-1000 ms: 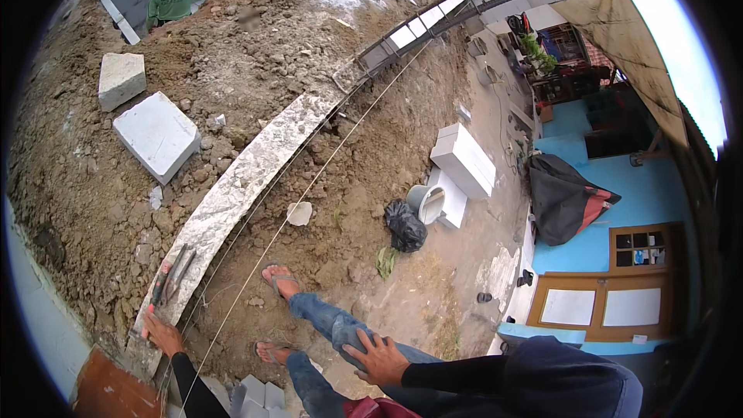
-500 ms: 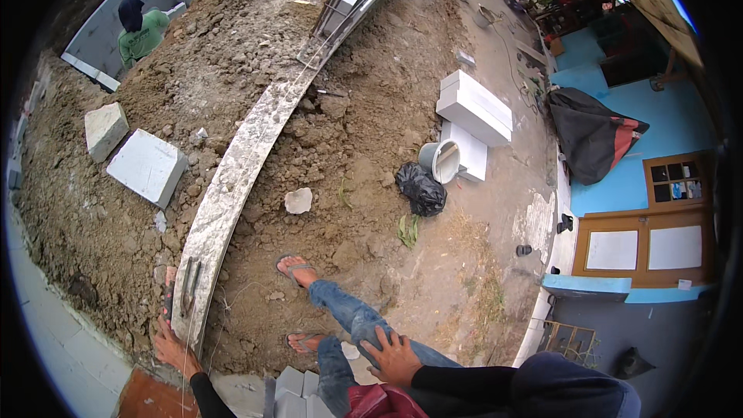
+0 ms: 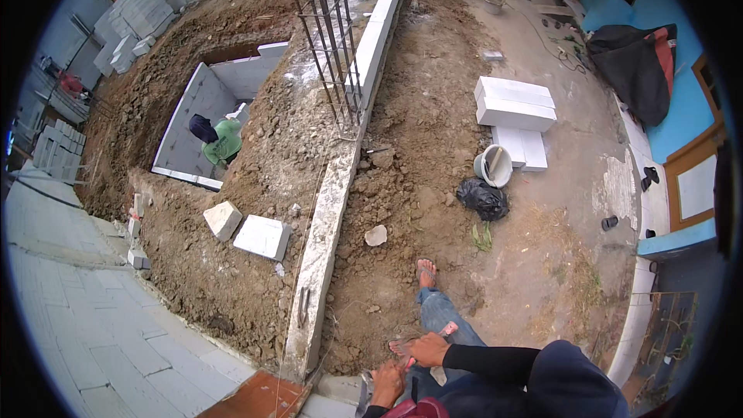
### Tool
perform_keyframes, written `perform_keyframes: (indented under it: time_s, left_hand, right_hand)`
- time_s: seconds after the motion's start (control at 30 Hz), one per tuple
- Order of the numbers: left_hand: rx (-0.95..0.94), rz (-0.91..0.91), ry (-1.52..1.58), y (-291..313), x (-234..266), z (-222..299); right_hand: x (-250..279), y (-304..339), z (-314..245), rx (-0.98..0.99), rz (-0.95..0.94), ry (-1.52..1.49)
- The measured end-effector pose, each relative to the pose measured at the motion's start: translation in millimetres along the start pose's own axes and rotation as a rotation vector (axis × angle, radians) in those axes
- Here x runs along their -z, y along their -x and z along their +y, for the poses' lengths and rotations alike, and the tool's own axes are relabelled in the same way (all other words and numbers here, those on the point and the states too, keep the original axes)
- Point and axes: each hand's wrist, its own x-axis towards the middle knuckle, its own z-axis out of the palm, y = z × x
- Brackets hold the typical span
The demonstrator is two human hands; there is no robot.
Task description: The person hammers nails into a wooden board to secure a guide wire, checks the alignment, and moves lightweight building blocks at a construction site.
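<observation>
Just right of the concrete beam [image 3: 323, 248] at its near end, the right hand [image 3: 429, 350] is wrapped around a red-ended tool [image 3: 449, 329], seemingly to steady it, the left hand [image 3: 388, 382], nearer the beam, curled, its grip unclear, while a metal tool [image 3: 303, 306] lies flat on top, apparently within reach.

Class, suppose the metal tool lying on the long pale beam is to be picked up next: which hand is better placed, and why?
Probably the left hand: it is nearer the beam and the metal tool. The right hand is farther right, in front of the jeans.
</observation>
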Motion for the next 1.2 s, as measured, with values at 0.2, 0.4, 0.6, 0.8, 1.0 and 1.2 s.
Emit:
perform_keyframes:
  time_s: [0.2, 0.4, 0.6, 0.8, 1.0, 1.2]
  left_hand:
    - [-0.030, 0.384, 0.257, -17, 26, 32]
    - [0.670, 0.151, 0.948, 12, 33, -8]
    - [0.761, -0.121, 0.832, 42, -46, -90]
    - [0.616, -0.009, 0.847, -5, 50, -75]
    - [0.330, 0.120, 0.872, -106, 50, -69]
    - [0.493, -0.026, 0.650, -47, -16, -59]
  right_hand:
    - [32, 52, 56, -0.103, 0.089, -0.134]
    - [8, 100, 184, -0.719, 0.202, -0.669]
    - [-31, 148, 271, -1.183, 0.479, -0.881]
    - [-138, 198, 275, -1.237, 0.239, -1.114]
    - [-356, 200, 280, -0.974, -0.115, -1.387]
    - [-329, 208, 223, -0.885, -0.286, -1.630]
